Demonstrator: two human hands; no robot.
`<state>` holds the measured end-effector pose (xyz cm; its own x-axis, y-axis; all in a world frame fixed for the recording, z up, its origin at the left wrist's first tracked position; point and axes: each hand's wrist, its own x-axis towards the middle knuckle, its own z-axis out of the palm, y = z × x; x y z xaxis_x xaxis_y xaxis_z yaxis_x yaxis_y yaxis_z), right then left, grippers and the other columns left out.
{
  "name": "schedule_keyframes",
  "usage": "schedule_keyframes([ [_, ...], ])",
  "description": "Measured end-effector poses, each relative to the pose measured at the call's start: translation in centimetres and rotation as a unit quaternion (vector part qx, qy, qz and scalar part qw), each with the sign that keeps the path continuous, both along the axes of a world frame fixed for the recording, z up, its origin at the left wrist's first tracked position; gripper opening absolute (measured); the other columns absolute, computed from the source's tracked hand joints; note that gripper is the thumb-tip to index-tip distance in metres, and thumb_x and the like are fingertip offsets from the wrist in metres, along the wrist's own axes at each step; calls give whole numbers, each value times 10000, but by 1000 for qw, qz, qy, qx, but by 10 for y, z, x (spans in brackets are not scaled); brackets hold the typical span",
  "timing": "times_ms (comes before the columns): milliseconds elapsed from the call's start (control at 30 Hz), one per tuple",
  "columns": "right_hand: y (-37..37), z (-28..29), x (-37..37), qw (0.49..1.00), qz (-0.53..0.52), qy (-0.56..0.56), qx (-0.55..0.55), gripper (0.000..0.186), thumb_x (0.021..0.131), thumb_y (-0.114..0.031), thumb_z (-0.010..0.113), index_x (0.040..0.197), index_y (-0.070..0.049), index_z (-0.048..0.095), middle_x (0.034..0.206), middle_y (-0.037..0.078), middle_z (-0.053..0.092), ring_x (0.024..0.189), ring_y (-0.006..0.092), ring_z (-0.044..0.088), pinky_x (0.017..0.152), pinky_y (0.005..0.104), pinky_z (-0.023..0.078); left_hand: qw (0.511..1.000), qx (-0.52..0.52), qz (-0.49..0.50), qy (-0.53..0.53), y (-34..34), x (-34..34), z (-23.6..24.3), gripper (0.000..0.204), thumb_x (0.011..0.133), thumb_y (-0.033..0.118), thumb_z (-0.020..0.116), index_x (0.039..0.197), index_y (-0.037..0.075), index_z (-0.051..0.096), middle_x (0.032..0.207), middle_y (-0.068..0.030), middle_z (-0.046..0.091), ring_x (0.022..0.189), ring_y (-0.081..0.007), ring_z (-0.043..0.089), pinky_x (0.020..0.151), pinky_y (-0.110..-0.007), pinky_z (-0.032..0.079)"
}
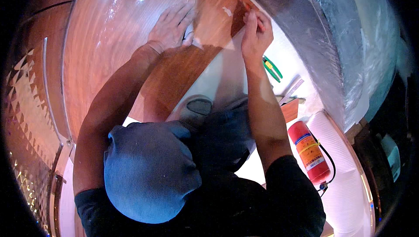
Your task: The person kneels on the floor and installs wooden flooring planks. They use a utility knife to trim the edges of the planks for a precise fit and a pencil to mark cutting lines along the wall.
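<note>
My left hand lies on a reddish-brown wood-grain panel, fingers stretched out. A small pale patch or object shows beside its thumb; I cannot tell which. At the panel's right edge my right hand is closed in a pinch on a slim red-orange tool. Mostly hidden by the fingers, the tool's exact kind does not show. Just below that hand, a green-handled hand tool with a yellow part lies on the white surface. My bent knee in blue-grey cloth and one shoe are near the panel.
A metal ruler or square and a small wood-grain offcut lie by my right forearm. Further right, a red fire extinguisher rests on white ribbed padding. Dark sheeting borders the right side; patterned flooring or panelling is at left.
</note>
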<state>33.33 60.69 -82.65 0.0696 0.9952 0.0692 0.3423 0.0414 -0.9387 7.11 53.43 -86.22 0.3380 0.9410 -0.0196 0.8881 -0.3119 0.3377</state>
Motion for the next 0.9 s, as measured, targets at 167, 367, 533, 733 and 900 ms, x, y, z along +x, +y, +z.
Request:
schedule_keyframes([
  [167,27,-21,-26,996,-13,87,15,198,1035,-91,610,1167,41,673,1003,114,729,908,161,691,860,292,555,1000,16,0,-16,1,-1,0,773,889,357,637,1570,88,389,1665,-133,328,1543,-299,291,1261,-473,243],
  [367,30,-33,-33,998,-10,7,58,203,939,-153,694,1106,-40,717,1013,129,759,907,202,724,865,326,564,1000,0,2,-26,1,0,8,763,902,340,655,1580,114,388,1665,-131,339,1532,-334,319,1233,-509,280],
  [533,31,-39,-35,999,-13,-20,29,200,918,-157,716,1096,-66,728,1012,125,764,853,233,742,804,349,588,1000,3,-1,-24,3,1,12,745,904,315,656,1572,101,402,1657,-140,352,1524,-340,333,1223,-503,294],
  [733,33,-23,-39,991,20,-98,83,207,961,-174,714,1104,-26,728,1055,130,769,931,216,739,868,337,578,999,17,2,-36,2,0,11,732,889,284,678,1548,83,433,1655,-140,356,1511,-334,355,1207,-487,324],
  [900,33,-26,-38,993,22,-83,81,230,965,-191,707,1127,-33,744,1044,138,775,936,216,744,870,333,577,1000,-24,-2,-16,2,1,13,777,915,330,604,1599,92,323,1688,-138,273,1566,-302,243,1284,-472,192],
])
